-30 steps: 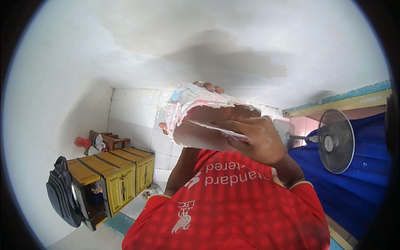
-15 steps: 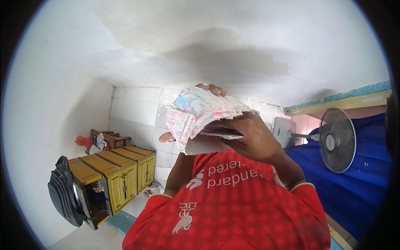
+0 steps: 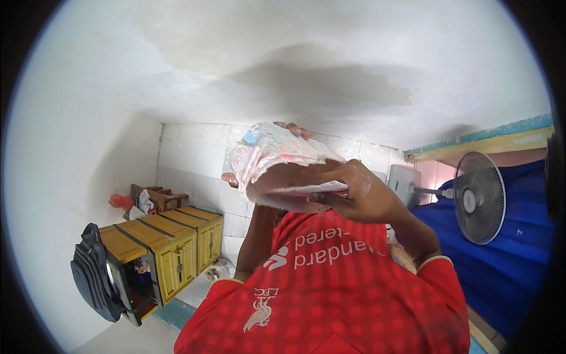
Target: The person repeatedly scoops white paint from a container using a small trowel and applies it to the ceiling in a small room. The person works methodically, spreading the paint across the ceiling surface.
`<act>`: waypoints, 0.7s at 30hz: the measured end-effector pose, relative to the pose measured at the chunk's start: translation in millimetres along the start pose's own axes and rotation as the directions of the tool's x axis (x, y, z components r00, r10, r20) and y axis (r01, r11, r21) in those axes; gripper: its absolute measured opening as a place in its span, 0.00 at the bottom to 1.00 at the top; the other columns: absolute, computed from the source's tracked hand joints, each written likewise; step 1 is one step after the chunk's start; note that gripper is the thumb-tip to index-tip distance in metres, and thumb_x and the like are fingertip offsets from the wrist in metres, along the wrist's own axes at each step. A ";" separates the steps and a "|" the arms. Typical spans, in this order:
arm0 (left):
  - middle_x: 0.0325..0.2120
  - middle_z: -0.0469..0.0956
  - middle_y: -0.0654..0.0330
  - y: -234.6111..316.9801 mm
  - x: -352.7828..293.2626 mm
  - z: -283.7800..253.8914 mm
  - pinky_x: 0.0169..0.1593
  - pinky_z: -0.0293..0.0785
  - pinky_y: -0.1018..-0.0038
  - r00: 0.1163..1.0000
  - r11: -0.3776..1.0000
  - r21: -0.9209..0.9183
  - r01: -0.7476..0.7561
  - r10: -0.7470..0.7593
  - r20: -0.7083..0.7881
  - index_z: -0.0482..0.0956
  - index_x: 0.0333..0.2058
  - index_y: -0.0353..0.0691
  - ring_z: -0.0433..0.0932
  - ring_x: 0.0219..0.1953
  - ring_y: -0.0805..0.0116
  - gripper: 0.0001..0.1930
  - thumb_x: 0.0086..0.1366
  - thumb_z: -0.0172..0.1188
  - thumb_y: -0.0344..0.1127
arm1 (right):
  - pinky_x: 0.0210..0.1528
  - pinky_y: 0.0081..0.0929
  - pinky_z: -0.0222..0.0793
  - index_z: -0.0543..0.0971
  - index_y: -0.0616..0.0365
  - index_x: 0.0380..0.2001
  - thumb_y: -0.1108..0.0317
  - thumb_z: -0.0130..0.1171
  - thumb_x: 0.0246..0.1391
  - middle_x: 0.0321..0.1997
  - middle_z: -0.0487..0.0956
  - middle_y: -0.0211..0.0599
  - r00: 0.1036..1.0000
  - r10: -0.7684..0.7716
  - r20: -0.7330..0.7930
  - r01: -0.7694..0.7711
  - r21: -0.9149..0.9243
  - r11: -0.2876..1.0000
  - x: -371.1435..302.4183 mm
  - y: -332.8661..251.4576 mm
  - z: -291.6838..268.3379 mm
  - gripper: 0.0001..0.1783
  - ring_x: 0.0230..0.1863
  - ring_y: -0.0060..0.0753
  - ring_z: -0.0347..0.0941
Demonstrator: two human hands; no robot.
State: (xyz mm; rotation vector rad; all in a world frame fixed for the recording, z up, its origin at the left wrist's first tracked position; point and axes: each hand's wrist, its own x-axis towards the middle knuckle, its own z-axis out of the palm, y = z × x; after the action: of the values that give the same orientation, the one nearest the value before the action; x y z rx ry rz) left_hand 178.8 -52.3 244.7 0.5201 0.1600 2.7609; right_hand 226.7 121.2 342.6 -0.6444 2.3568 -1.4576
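A stiff, bent sheet (image 3: 283, 150), crusted with white plaster and smeared pink and blue, is held up in front of my chest. Behind it, my left hand (image 3: 293, 129) grips it, mostly hidden; its fingertips curl over the top edge and its thumb sticks out at the left. My right hand (image 3: 359, 192) is closed on a thin flat blade (image 3: 312, 189) with a whitish coating, lying along the sheet's lower hollow. Whether the blade touches the sheet is hard to tell. White smears mark my right hand.
A whitish plastered surface (image 3: 194, 65) with a darker grey patch (image 3: 330, 82) spans the top. At left stand a yellow cabinet (image 3: 177, 262) and a dark backpack (image 3: 94, 274). A fan (image 3: 479, 197) stands at right before blue fabric (image 3: 489, 268). White tiles (image 3: 197, 156) are behind.
My right hand and the blade have shifted slightly, and more of the blade shows. The sheet has tilted and moved slightly left, blurred by motion.
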 end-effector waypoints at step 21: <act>0.53 0.71 0.45 20.0 7.5 -40.3 0.63 0.65 0.46 0.993 0.998 -0.043 0.047 -0.051 -0.111 0.66 0.61 0.36 0.70 0.57 0.47 0.63 0.44 0.47 0.90 | 0.53 0.39 0.71 0.81 0.55 0.51 0.70 0.61 0.58 0.46 0.83 0.41 0.984 -0.119 0.133 0.072 0.318 0.945 -21.5 8.9 17.8 0.16 0.46 0.47 0.78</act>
State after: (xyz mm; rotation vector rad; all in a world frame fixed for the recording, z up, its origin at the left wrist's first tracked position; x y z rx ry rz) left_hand 151.3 -70.5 213.2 0.3465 0.1409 2.7398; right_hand 251.5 122.1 327.0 -0.7617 1.9484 -1.7106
